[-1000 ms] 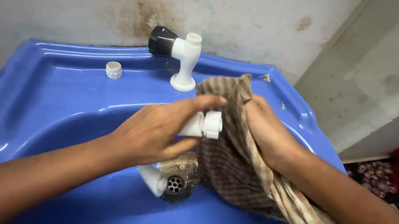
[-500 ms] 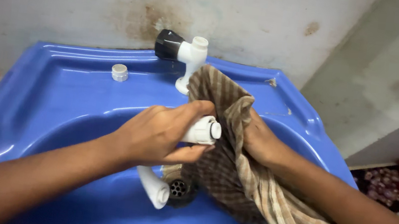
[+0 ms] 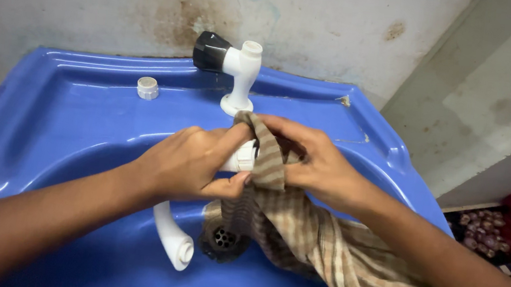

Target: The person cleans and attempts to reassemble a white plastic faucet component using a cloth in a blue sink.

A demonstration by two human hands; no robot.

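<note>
White spout (image 3: 173,238) is clamped in the left hand (image 3: 192,167) above the sink's (image 3: 65,122) drain (image 3: 224,239); right hand (image 3: 311,163) pinches cloth (image 3: 320,247) over its end, apparently wiping; next likely needs turning.

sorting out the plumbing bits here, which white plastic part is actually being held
The curved white spout, gripped by the left hand over the basin. The small white cap lies loose on the sink ledge; the tap body stands mounted.

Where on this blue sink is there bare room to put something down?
Free: the sink ledge and slope left of the small white cap, and the rim right of the tap. Crowded: the basin middle, where left hand, right hand, white spout and checked cloth cover the drain.
</note>
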